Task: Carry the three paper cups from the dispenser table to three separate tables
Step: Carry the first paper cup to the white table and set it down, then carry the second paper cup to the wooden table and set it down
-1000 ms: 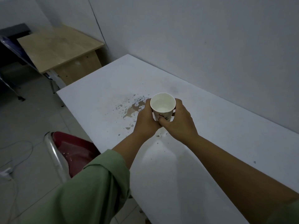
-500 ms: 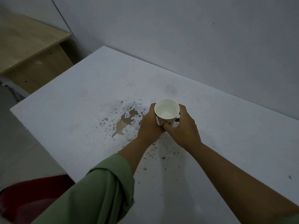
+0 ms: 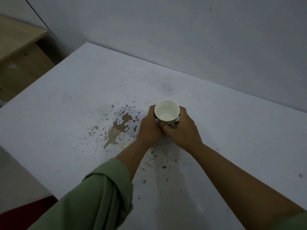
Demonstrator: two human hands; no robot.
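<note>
One white paper cup [image 3: 167, 112] with a dark printed pattern stands upright, with clear liquid inside. Both hands wrap around its sides: my left hand [image 3: 149, 128] on the left, my right hand [image 3: 182, 130] on the right, thumbs meeting at the near side. The cup sits low over the white table [image 3: 66, 90], near its middle; whether its base touches the top is hidden by my fingers. No other cup is in view.
A patch of worn, chipped paint [image 3: 118, 130] lies on the table just left of the cup. A grey wall [image 3: 182, 39] runs along the table's far edge. A wooden desk [image 3: 18, 47] stands at the far left, and something red [image 3: 25, 211] sits low at the bottom left.
The view has moved closer over the white table. The cup, held in both hands, has come forward and lower toward the tabletop beside the worn patch.
</note>
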